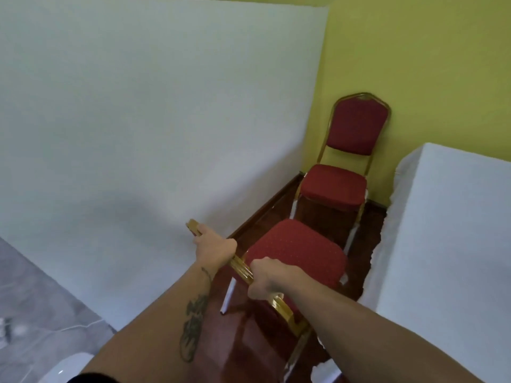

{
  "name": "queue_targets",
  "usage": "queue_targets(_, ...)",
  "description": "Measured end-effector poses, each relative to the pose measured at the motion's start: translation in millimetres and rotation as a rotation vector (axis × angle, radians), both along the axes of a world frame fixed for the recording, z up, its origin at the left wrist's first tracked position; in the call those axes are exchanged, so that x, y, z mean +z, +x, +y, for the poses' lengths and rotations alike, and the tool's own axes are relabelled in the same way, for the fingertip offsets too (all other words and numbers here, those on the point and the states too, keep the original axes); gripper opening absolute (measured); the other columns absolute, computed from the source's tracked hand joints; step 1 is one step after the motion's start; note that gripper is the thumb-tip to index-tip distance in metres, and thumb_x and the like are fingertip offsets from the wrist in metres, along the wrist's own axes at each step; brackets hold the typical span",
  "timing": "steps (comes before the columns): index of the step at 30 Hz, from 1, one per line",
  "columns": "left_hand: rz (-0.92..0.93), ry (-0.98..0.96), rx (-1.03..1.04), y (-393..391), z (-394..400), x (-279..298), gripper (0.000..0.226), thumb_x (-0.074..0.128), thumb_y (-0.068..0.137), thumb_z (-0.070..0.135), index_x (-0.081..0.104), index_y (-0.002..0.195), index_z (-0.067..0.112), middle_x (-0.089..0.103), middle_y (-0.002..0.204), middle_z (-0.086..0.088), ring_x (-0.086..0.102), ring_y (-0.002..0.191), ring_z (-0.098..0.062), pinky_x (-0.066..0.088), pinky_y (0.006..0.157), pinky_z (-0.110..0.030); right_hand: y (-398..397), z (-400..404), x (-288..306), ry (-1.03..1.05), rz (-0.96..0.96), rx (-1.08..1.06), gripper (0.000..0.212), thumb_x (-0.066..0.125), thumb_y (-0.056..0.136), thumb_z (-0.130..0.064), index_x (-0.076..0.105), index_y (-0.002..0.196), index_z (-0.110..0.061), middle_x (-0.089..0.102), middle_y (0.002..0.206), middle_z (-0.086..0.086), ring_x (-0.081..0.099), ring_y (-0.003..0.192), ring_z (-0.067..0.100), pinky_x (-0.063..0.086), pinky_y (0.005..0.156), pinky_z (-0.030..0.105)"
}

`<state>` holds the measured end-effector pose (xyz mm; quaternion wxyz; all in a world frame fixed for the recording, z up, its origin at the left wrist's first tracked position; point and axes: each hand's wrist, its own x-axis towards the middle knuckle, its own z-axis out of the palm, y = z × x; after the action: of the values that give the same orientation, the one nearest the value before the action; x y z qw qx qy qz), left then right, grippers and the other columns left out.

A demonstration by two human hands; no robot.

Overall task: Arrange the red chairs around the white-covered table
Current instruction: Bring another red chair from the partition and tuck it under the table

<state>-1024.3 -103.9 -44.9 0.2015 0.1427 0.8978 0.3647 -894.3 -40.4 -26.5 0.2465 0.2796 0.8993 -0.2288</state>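
A red chair (298, 250) with a gold frame stands right in front of me, its seat facing away. My left hand (214, 244) and my right hand (265, 275) both grip the gold top rail of its backrest. The large white-covered table (138, 120) fills the left of the view, with the chair beside its right edge. A second red chair (334, 186) stands farther back against the yellow wall, facing me.
Another white-covered table (448, 244) stands at the right, leaving a narrow aisle of dark red-brown floor (249, 341) between the two tables. A yellow wall (428, 64) closes the far end. Grey marbled floor (33, 299) shows at the lower left.
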Motion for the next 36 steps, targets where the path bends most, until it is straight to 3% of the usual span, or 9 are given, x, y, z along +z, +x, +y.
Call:
queue_targets(3,-0.002,-0.004,-0.098,-22,6,-2,0.087,0.066,0.082,0.014,0.015,0.151,-0.005,0.057,0.112,-0.020,0.061,0.079,-0.025,0.046,0.050,-0.028,-15,0,-5,-0.021,0.005,-0.037,0.017,0.068,0.073,-0.026,0.055,0.074,-0.016,0.055,0.071,0.005,0.060,0.067,0.028,0.056,0.065,0.037)
queue_targets(5,0.007,0.020,-0.176,-34,14,-3,0.092,0.067,0.084,0.013,0.008,0.153,-0.001,0.056,0.093,-0.012,0.057,0.073,-0.020,0.047,0.056,-0.030,-22,1,-11,-0.021,0.028,-0.063,0.013,0.065,0.072,-0.026,0.061,0.078,-0.016,0.057,0.072,0.005,0.060,0.061,0.027,0.058,0.066,0.037)
queue_targets(10,0.004,0.035,-0.325,-46,47,-1,0.091,0.065,0.084,0.011,0.005,0.151,-0.001,0.060,0.109,-0.022,0.063,0.097,-0.037,0.055,0.080,-0.042,-29,23,-19,-0.015,0.019,-0.107,0.039,0.062,0.072,-0.039,0.072,0.104,-0.017,0.066,0.089,0.009,0.069,0.078,0.034,0.064,0.075,0.042)
queue_targets(18,-0.058,0.025,-0.433,-66,109,-3,0.088,0.062,0.082,0.009,0.007,0.150,0.005,0.059,0.108,-0.022,0.064,0.100,-0.040,0.052,0.070,-0.039,-34,67,-33,-0.135,0.023,-0.358,0.068,0.062,0.066,-0.045,0.050,0.128,-0.020,0.059,0.110,0.008,0.069,0.085,0.031,0.065,0.063,0.045)
queue_targets(23,-0.206,0.089,-0.127,-68,145,-9,0.101,0.061,0.084,0.016,-0.006,0.157,0.003,0.054,0.126,-0.017,0.059,0.115,-0.038,0.052,0.091,-0.039,-25,73,-35,-0.150,-0.027,-0.405,0.087,0.060,0.069,-0.042,0.035,0.150,-0.023,0.057,0.129,0.011,0.062,0.114,0.037,0.058,0.091,0.051)
queue_targets(25,-0.291,0.102,0.004,-70,157,-12,0.079,0.062,0.084,0.020,0.028,0.152,-0.003,0.059,0.130,-0.020,0.061,0.112,-0.038,0.054,0.093,-0.041,-25,74,-35,-0.146,-0.034,-0.419,0.084,0.061,0.070,-0.041,0.036,0.148,-0.023,0.059,0.122,0.011,0.064,0.110,0.037,0.058,0.091,0.050)
queue_targets(27,-0.270,0.095,-0.006,-75,165,-13,0.057,0.062,0.082,0.020,0.052,0.134,-0.002,0.064,0.121,-0.020,0.063,0.104,-0.037,0.053,0.084,-0.037,-29,78,-32,-0.146,-0.052,-0.425,0.078,0.062,0.073,-0.042,0.040,0.144,-0.020,0.058,0.116,0.010,0.065,0.105,0.036,0.059,0.087,0.047)
queue_targets(32,-0.170,0.118,-0.199,-95,179,-13,0.047,0.062,0.084,0.014,0.053,0.127,-0.003,0.063,0.121,-0.021,0.062,0.108,-0.038,0.046,0.076,-0.033,-50,86,-16,-0.119,-0.052,-0.472,0.056,0.067,0.083,-0.031,0.055,0.138,-0.025,0.057,0.088,-0.002,0.058,0.066,0.015,0.046,0.040,0.021)
queue_targets(36,-0.213,0.080,-0.307,-112,191,-16,0.055,0.062,0.083,0.016,0.046,0.133,-0.004,0.059,0.125,-0.022,0.060,0.107,-0.036,0.054,0.085,-0.039,-65,79,-12,-0.074,-0.053,-0.587,0.055,0.065,0.085,-0.026,0.053,0.139,-0.023,0.058,0.101,0.003,0.052,0.063,0.015,0.042,0.046,0.026)
